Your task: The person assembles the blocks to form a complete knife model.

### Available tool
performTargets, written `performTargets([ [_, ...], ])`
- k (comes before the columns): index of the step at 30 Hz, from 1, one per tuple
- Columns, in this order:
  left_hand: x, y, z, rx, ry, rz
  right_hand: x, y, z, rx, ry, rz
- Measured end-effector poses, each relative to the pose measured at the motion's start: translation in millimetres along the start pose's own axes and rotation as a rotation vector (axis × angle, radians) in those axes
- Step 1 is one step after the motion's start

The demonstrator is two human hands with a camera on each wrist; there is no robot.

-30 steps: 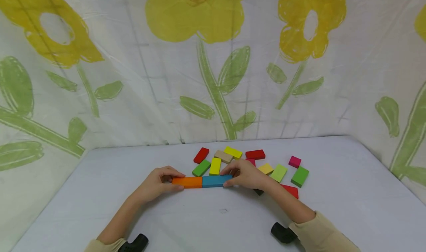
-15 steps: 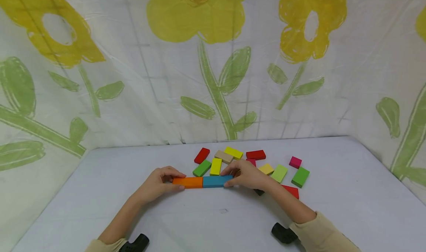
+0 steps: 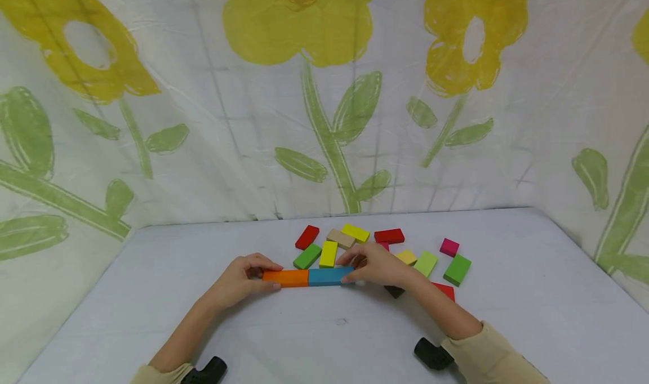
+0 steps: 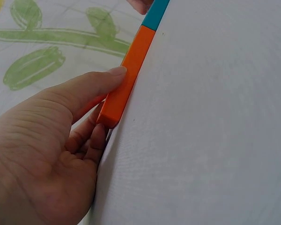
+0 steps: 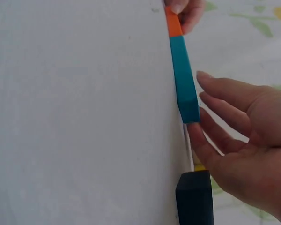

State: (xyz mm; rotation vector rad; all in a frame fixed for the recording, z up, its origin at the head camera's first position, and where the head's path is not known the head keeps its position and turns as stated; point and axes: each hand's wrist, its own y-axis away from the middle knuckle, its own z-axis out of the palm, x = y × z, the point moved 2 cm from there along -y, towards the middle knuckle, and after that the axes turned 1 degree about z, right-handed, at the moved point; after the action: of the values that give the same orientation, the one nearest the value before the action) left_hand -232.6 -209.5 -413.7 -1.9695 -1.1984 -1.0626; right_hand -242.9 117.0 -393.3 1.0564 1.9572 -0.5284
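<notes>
An orange block (image 3: 288, 278) and a blue block (image 3: 325, 277) lie end to end in a row on the white table. My left hand (image 3: 237, 282) pinches the orange block's left end; in the left wrist view the thumb presses its face (image 4: 126, 77). Around the blue block's right end is my right hand (image 3: 379, 267). Its thumb stands a little off the blue block (image 5: 183, 75) in the right wrist view, while fingertips are right at the block's end. The fingers there are loosely bent.
Behind the row lie green (image 3: 307, 256), yellow (image 3: 328, 254), red (image 3: 307, 236) and tan (image 3: 341, 238) blocks. More colored blocks spread to the right, including a green one (image 3: 457, 269). A black block (image 5: 195, 197) lies close beside my right hand. A flowered cloth hangs behind the table.
The right thumb has eased slightly off the blue block, and a bit more of the black block shows under that hand. The left hand and the row of blocks stay put.
</notes>
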Motion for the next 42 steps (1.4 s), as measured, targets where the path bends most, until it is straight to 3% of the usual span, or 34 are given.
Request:
performTargets([
  [6, -0.1, 0.3, -0.4, -0.002, 0.003, -0.017, -0.7, -4.9, -5.3, 0.032, -0.008, -0.008],
  [13, 1.4, 0.0, -0.5, -0.005, 0.0, -0.004, -3.5, -24.8, -7.8, 0.05, 0.027, -0.001],
  [25, 1.6, -0.3, 0.1, -0.003, -0.019, -0.002, -9.2, -49.8, -1.4, 0.007, 0.079, -0.003],
  [32, 0.8, -0.8, 0.3, -0.002, -0.022, -0.001, -6.4, -52.9, 1.2, -0.007, 0.122, -0.014],
  [42, 0.7, -0.1, 0.2, -0.008, -0.02, 0.004, 4.6, -43.1, -10.1, 0.066, 0.171, -0.024],
])
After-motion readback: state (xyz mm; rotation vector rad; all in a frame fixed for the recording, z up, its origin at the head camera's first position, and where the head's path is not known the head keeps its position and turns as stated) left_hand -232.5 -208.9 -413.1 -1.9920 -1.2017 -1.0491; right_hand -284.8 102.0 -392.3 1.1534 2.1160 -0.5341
